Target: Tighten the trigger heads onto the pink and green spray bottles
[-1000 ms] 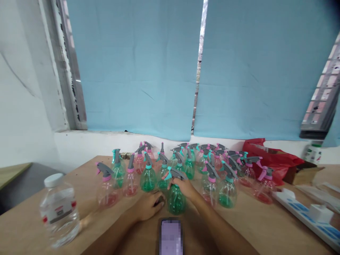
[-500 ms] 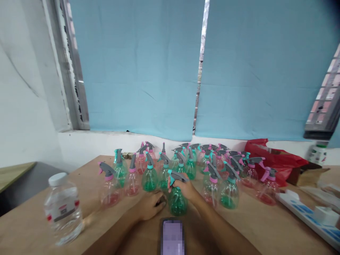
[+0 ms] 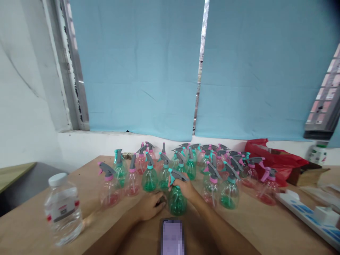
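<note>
My right hand (image 3: 186, 188) is closed around the grey and teal spray head of a green spray bottle (image 3: 177, 204). This bottle stands upright on the table in front of the others, with its nozzle turned to the left. My left hand (image 3: 152, 205) rests on the table just left of it, fingers loosely curved and the thumb apart, with nothing seen in it. Behind my left hand is another green spray bottle (image 3: 149, 179). A pink spray bottle (image 3: 211, 194) and a green spray bottle (image 3: 228, 196) stand to the right of my right forearm.
Several more pink and green spray bottles fill the back of the table (image 3: 132, 230). A phone (image 3: 172, 237) lies in front of me. At left stands a water bottle (image 3: 63, 209); at right are a red bag (image 3: 276, 163), an open cardboard box (image 3: 309, 173) and a white-blue tray (image 3: 305, 212).
</note>
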The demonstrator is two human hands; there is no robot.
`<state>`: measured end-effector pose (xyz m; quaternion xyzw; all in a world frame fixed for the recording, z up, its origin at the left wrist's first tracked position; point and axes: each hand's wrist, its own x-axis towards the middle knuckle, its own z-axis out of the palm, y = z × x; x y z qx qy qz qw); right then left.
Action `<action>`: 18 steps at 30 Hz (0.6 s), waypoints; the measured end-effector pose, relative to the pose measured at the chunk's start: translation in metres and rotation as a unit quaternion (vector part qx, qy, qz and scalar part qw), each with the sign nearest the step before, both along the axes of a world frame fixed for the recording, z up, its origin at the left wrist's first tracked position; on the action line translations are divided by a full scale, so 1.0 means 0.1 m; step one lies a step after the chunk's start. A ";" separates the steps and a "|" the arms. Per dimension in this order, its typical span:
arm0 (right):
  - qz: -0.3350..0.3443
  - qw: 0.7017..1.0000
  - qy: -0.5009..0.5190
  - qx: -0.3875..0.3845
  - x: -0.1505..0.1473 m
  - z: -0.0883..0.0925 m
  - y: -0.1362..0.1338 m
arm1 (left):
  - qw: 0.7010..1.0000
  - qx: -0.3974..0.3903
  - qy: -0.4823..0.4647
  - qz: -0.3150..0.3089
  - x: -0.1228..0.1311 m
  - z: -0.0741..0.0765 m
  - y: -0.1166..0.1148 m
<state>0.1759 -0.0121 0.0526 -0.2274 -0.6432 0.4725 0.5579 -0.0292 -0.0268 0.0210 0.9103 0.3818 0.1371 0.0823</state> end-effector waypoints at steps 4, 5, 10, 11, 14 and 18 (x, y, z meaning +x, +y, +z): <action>0.002 1.000 0.004 -0.011 -0.01 0.00 -0.01 | 1.000 0.003 -0.006 -0.007 0.00 0.01 -0.01; -0.008 1.000 0.004 -0.010 -0.01 -0.01 0.00 | 1.000 0.003 -0.004 -0.005 0.00 0.02 -0.01; -0.056 0.998 -0.017 0.008 0.01 -0.06 0.08 | 1.000 0.002 0.004 0.009 0.00 0.02 -0.02; -0.057 0.998 -0.020 0.011 0.01 -0.08 0.10 | 1.000 0.006 0.004 0.008 0.00 0.01 -0.02; -0.054 0.998 -0.028 0.020 0.02 -0.10 0.12 | 1.000 0.015 0.004 0.006 0.00 -0.01 0.00; -0.057 0.998 -0.028 0.014 0.01 -0.07 0.09 | 1.000 0.017 0.002 0.003 0.00 -0.02 0.00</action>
